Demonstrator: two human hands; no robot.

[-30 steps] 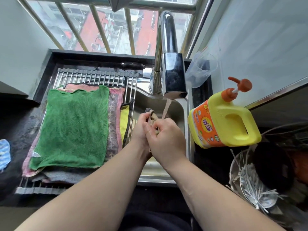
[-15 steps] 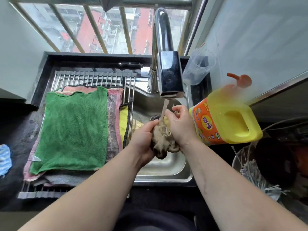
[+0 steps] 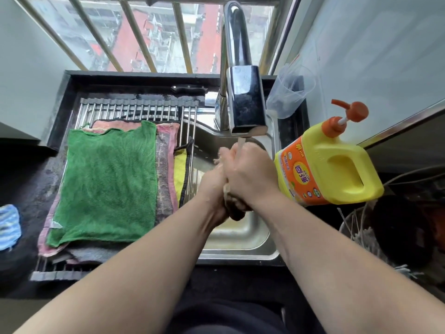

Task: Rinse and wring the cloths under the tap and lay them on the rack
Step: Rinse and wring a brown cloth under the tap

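Dark stone worktop (image 3: 29, 179) under a barred window. Over the steel sink (image 3: 240, 254), left hand (image 3: 213, 183) and right hand (image 3: 248, 174) have fingers curled tight round the balled brown cloth (image 3: 237, 209), under the chrome tap (image 3: 245, 104) stream. Twist the hands in opposite directions, low in the sink, then spread it on the steel-rod rack (image 3: 134, 109) at left.

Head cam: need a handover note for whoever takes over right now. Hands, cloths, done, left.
Left hand: grips the brown cloth over the sink.
Right hand: grips the same cloth under the tap, water running.
Done: green cloth lies flat on the rack, on top of several others; a yellow cloth sits at the rack's right edge.
Left: wring the brown cloth and lay it on the rack. A blue cloth lies on the counter at far left; unclear whether it needs rinsing.
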